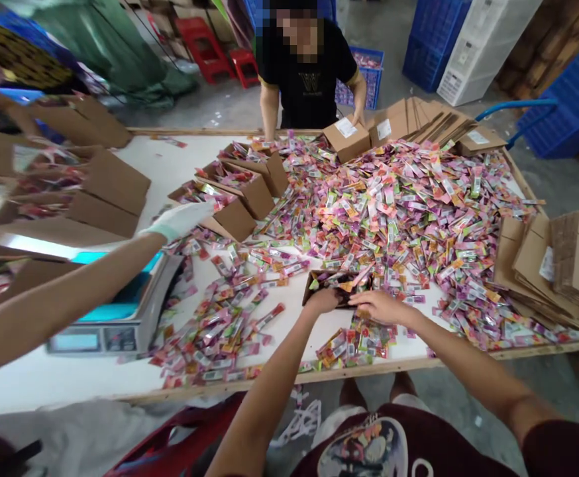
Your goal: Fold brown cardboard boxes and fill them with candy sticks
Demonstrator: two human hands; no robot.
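Observation:
A small brown cardboard box [307,291] holding colourful candy sachets stands open near the table's front edge. My left hand [323,301] reaches over its near side, and its fingertips are hidden among the sachets inside. At the box's right end is my right hand [379,307], its fingers stretched out over the near rim with nothing visible in them. A pile of loose sachets [393,199] spreads behind and to the right of the box. More sachets [342,348] lie just in front of my hands.
Three filled boxes [240,217] stand left of the pile, where a co-worker's gloved hand [183,218] reaches. A scale [143,331] sits further left. Flattened cartons [532,258] lean at the right. Across the table a person [307,79] touches a carton [348,139].

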